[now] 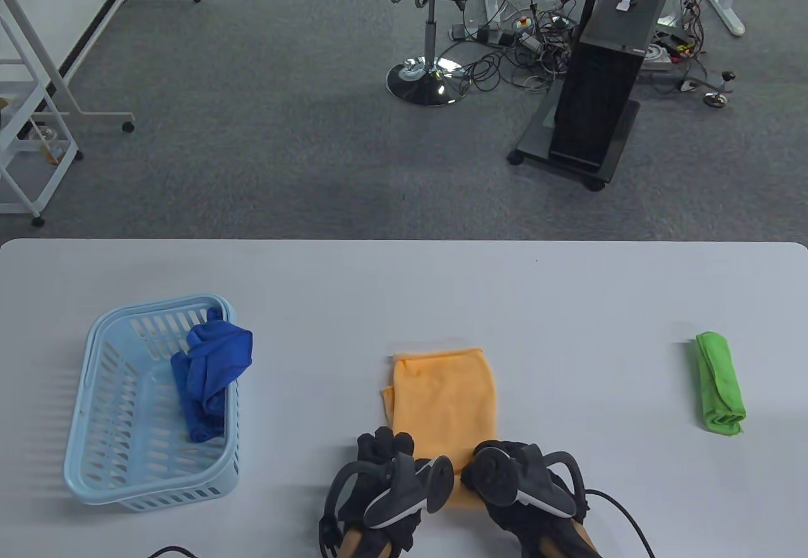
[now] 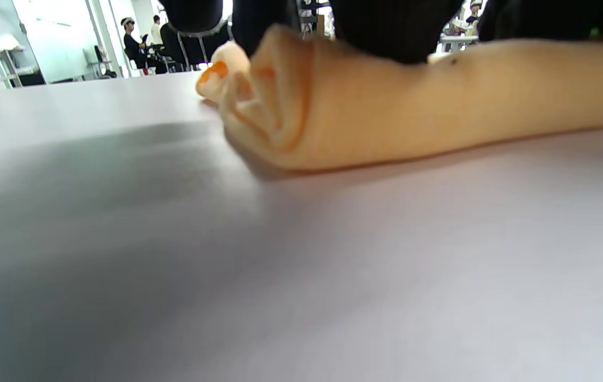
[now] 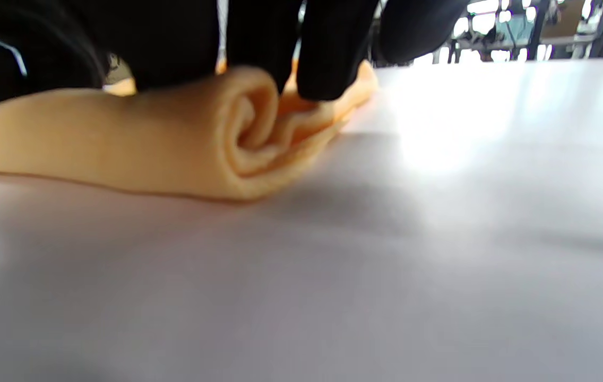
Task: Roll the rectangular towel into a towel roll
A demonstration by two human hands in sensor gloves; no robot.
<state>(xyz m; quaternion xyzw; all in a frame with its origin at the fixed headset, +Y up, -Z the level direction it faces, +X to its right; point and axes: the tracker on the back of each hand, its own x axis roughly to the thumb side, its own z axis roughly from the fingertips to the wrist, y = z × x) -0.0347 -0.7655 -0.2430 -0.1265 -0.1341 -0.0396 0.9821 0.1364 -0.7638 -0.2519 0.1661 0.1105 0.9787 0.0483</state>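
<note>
We note the left fingers (image 2: 386,32) and right fingers (image 3: 328,58) curled down onto the rolled near end of the towel (image 1: 445,403), gripping it. Only the wrist views show the roll itself, a tight spiral at each end. From the table view, trackers hide the fingers of the left hand (image 1: 382,482) and right hand (image 1: 524,482); the unrolled part lies flat toward the far side. A basket (image 1: 101,444) sits left, a green roll (image 1: 719,384) right.
</note>
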